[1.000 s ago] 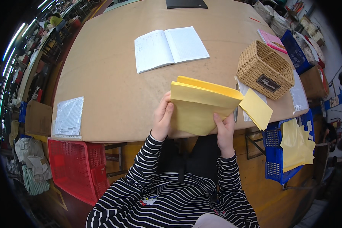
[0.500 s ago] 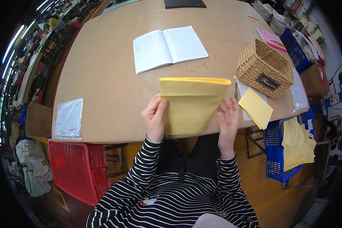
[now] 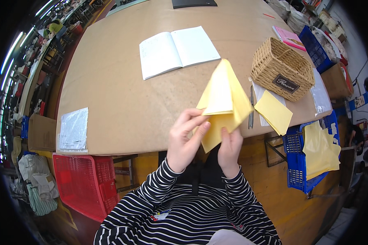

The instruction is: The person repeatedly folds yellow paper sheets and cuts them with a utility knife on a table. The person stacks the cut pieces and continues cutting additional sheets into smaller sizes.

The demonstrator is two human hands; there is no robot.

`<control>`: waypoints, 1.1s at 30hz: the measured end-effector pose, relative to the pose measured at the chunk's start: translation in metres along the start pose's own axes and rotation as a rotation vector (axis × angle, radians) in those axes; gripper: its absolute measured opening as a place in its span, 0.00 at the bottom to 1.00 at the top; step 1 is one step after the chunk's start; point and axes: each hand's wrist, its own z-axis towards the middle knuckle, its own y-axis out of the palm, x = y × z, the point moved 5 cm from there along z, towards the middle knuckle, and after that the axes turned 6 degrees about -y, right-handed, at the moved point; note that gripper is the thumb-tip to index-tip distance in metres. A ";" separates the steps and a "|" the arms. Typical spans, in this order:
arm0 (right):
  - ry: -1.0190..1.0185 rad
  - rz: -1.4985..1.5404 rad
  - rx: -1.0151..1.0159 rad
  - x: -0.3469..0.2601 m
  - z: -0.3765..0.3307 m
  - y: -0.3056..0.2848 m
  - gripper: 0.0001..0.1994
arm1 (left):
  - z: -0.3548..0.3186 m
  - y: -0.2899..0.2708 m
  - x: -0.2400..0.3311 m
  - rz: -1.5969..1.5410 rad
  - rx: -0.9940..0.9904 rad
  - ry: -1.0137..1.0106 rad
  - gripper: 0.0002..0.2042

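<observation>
Between both hands, a folded yellow sheet is tilted up over the table's near edge, its upper part blurred by motion. My left hand pinches the sheet's left side between thumb and fingers. Lower on the right side, my right hand has its thumb on the near face, with the fingers partly hidden behind the sheet. To the right, a flat yellow folded piece rests at the table edge, overlapping a printed paper. Beyond the sheet lies an open notebook.
A woven basket stands at the right, with a pen beside it. A pink book lies behind. Below the edge are a red plastic crate and a blue crate holding yellow sheets. A plastic-covered paper lies left.
The yellow sheet has turned from upright and squared to a slanted, pointed position. My left hand has moved right and my right hand, loosely spread before, has closed on the sheet's lower side.
</observation>
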 end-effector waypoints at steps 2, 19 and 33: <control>0.076 -0.094 0.154 0.001 0.005 -0.022 0.16 | 0.003 -0.019 0.004 0.140 0.129 0.032 0.09; 0.083 -0.478 -0.017 0.037 0.037 -0.083 0.16 | 0.021 -0.066 -0.105 0.177 0.022 -0.438 0.14; 0.016 -0.619 0.023 -0.025 0.027 -0.062 0.14 | -0.002 -0.049 -0.017 0.188 0.204 -0.063 0.15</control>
